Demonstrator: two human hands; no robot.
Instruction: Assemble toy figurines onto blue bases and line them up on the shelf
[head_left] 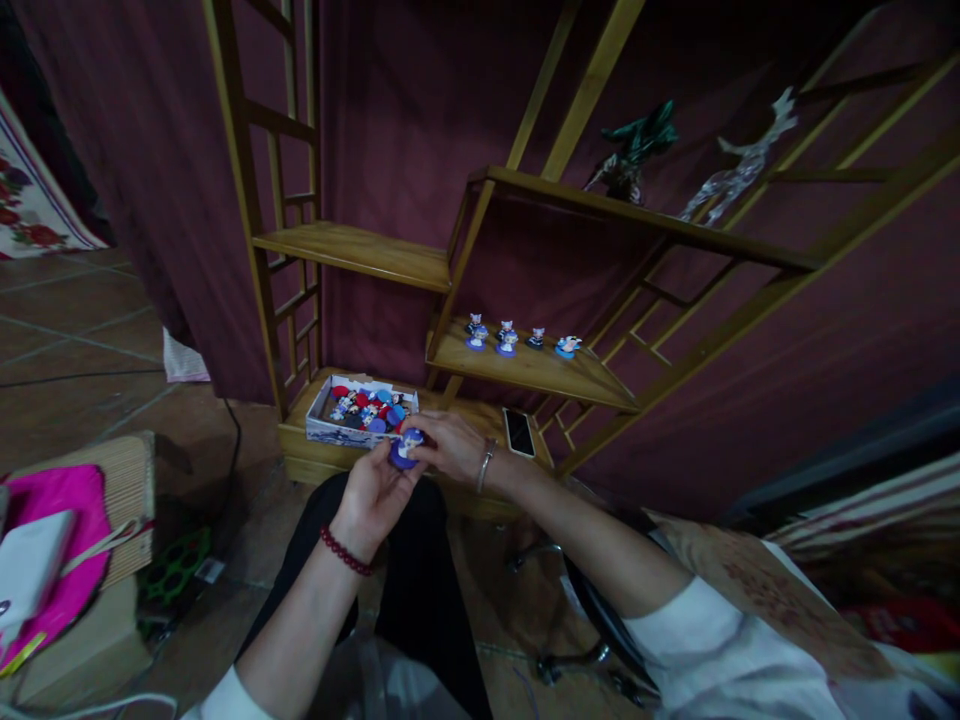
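A little purple toy figure (403,450) is up in the air between the two hands, over the person's lap. The right hand (448,445) pinches it with thumb and fingertips, from the toy's right side. The left hand (375,490) is turned palm up, just below the toy and to its left, with its fingers curled close to the purple base (I cannot tell if they squeeze it or only hold it up). A string of red beads (345,552) goes around the left wrist, and a shiny silver bangle (486,466) goes around the right one.

Just behind the toy is a box (341,432) with no lid on top. It is full of more small toys (367,403), red, blue, purple and black, all in a jumble. The box sits on the low wooden board (319,460), and a phone (519,433) lies on that board too, to the right of the right hand.

Higher up, on a wooden shelf (532,372), some little figures (507,343) stand near each other. Two at the front have purple bases, and one on the right has a blue base.
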